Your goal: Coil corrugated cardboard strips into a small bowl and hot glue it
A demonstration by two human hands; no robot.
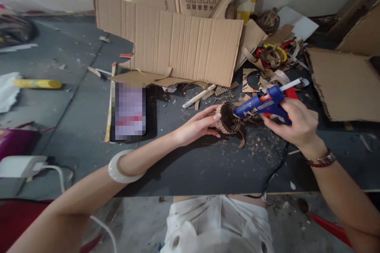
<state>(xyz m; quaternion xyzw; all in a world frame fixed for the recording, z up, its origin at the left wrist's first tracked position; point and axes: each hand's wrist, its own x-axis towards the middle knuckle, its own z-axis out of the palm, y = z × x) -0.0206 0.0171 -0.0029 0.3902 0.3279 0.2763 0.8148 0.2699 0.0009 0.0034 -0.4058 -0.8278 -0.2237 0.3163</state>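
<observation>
My right hand (297,120) grips a blue hot glue gun (263,104) by its handle, with a white glue stick (289,85) jutting from the rear. The gun's nozzle points left and reaches the rim of a small round piece of rolled corrugated cardboard (228,118). My left hand (197,124) holds that piece at its side with the fingertips. Its hollow, dark inside faces up and right. The gun's tip partly hides the rim, so I cannot tell if it touches.
The dark worktop (261,170) is littered with cardboard shreds. Large cardboard sheets (169,43) stand behind it, with a tangle of scraps (274,57) at back right. A black cord (276,170) runs below the gun. A blurred dark tablet or phone (130,111) lies left.
</observation>
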